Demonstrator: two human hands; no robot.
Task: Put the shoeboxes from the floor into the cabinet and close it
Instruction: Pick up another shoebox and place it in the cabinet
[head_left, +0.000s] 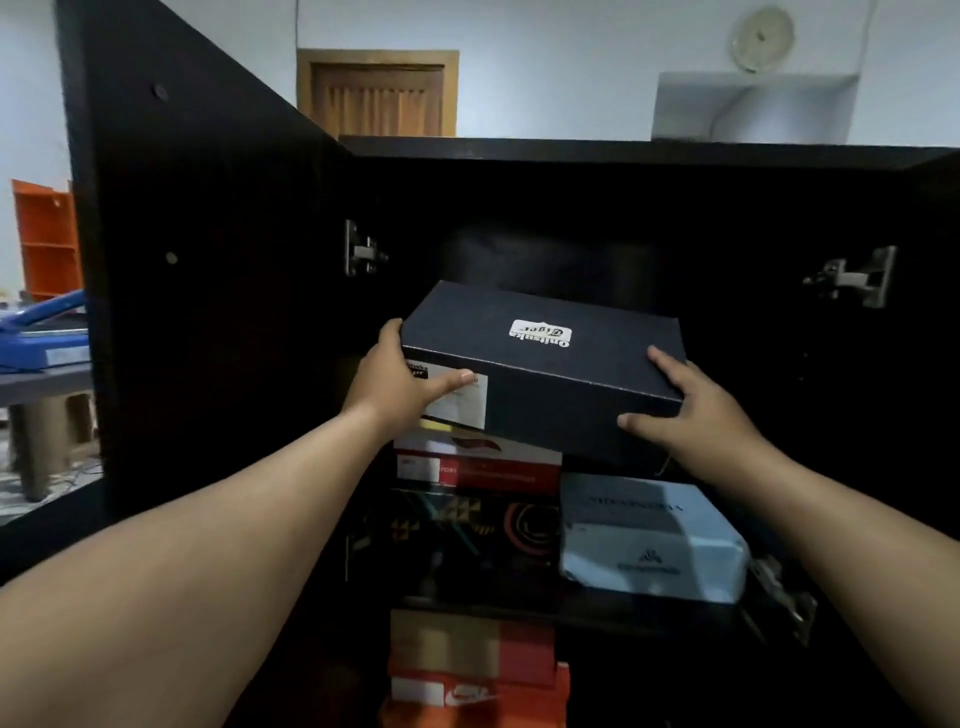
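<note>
Shoebox, navy, held at the open cabinet mouth: left hand grasps one end, right hand the other. Several boxes already stacked inside. Remaining, apparently: set it down, shut doors.

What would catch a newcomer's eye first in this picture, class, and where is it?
A dark navy shoebox sits mid-frame, gripped by the left hand and right hand before the open black cabinet. Below it are stacked boxes, a pale blue box at right and an orange box lowest.
</note>
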